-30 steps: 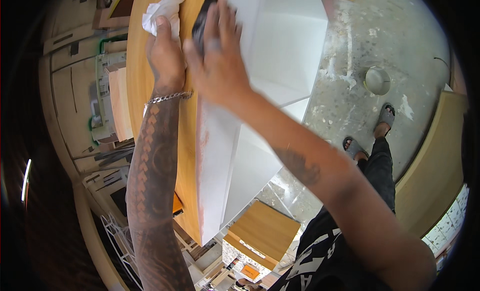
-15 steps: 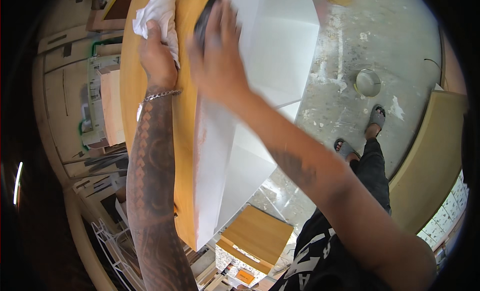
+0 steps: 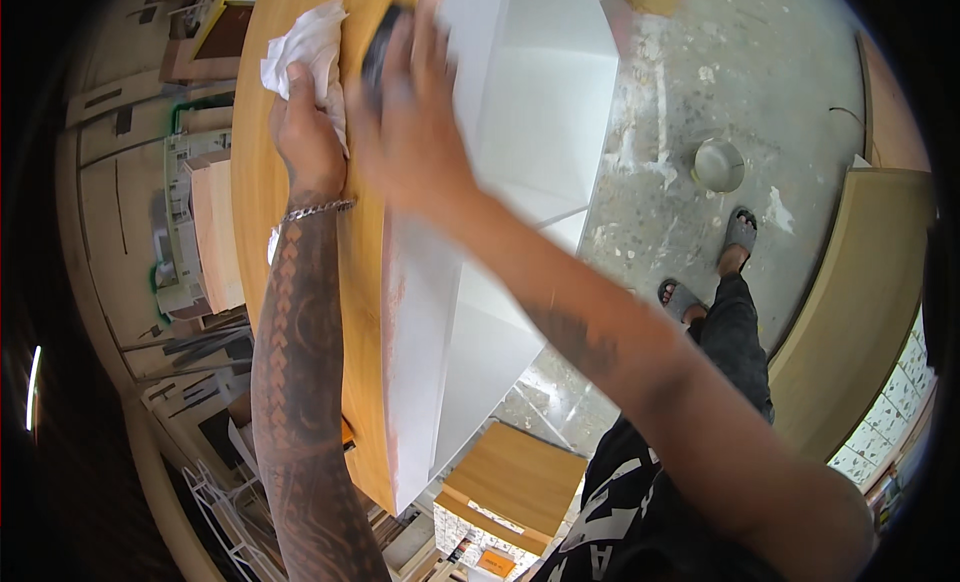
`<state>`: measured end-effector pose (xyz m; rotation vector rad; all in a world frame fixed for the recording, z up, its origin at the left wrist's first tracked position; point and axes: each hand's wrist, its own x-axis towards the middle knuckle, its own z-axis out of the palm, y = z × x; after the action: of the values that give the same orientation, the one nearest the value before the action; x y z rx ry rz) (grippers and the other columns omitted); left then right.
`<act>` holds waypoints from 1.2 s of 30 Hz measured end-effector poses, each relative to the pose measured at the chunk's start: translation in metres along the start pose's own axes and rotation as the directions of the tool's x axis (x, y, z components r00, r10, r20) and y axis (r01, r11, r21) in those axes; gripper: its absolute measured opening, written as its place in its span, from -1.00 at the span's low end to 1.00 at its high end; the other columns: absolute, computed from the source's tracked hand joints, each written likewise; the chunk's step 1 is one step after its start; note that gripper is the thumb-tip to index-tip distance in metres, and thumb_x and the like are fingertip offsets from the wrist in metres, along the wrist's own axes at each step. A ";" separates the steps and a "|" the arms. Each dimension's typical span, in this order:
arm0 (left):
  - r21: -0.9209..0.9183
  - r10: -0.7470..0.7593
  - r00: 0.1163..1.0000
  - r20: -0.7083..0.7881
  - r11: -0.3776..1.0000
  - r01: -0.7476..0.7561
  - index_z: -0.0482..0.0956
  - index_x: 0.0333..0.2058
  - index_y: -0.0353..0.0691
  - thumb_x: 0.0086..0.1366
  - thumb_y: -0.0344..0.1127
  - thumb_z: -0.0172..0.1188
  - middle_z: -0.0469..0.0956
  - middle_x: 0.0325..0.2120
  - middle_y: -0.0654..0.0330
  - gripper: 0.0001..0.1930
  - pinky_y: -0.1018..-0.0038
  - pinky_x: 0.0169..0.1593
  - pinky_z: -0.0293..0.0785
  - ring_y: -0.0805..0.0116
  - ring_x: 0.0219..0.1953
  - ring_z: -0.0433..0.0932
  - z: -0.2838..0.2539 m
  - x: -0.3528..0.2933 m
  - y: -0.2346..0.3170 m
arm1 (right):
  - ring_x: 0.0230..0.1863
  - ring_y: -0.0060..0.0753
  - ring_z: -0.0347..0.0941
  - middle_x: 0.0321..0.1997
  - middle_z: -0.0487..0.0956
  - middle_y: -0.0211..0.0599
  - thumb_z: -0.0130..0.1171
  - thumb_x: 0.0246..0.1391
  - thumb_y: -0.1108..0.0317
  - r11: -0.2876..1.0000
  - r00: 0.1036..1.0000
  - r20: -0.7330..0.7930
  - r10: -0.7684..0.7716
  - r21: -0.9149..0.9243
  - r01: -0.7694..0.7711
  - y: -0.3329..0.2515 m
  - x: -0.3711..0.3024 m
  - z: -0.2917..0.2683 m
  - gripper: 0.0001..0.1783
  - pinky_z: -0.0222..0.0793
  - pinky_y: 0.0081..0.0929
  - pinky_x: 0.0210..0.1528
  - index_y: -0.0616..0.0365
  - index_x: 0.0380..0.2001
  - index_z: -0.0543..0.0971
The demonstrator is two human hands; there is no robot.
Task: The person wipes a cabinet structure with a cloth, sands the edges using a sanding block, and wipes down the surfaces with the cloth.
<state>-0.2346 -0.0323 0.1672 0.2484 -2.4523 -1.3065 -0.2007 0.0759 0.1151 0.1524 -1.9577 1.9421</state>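
A long wood-grain panel (image 3: 372, 452) with a white, pink-smeared front edge (image 3: 408, 312) runs away from me on top of a white open cabinet (image 3: 545, 112). On its left side my left hand (image 3: 308, 137) is closed round a crumpled white cloth (image 3: 308, 44), which rests against the wood. My right hand (image 3: 415, 132), blurred by motion, grips a dark block (image 3: 380, 52) near the panel's edge. The block looks like a sanding block, but the blur hides its details. My hands are side by side, slightly apart.
Behind the panel, boards (image 3: 215, 232) and a white wire rack (image 3: 225, 512) stand at the left. A wood-topped box (image 3: 515, 472) sits near the cabinet's close end. On the stained floor at right are a round metal tin (image 3: 719, 166) and a long curved olive panel (image 3: 850, 312).
My right hand with the dark block has shifted slightly left and nearer. The whole view has drifted a little; my left hand still keeps the cloth.
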 end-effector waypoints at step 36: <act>0.157 0.013 0.997 -0.083 0.988 0.000 0.52 0.07 -0.56 0.56 -0.04 -0.02 0.59 -0.01 0.02 -0.45 0.44 0.10 0.41 0.30 -0.04 0.55 0.000 0.000 -0.004 | 0.52 0.55 -0.15 0.53 -0.09 0.44 0.00 0.36 0.14 0.996 0.998 -0.046 0.044 0.076 -0.040 0.011 0.002 0.001 -0.14 -0.18 0.31 0.50 0.56 0.42 -0.07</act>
<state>-0.2349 -0.0350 0.1641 0.3278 -2.4851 -1.0784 -0.2063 0.0755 0.1050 0.0850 -1.8732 2.0283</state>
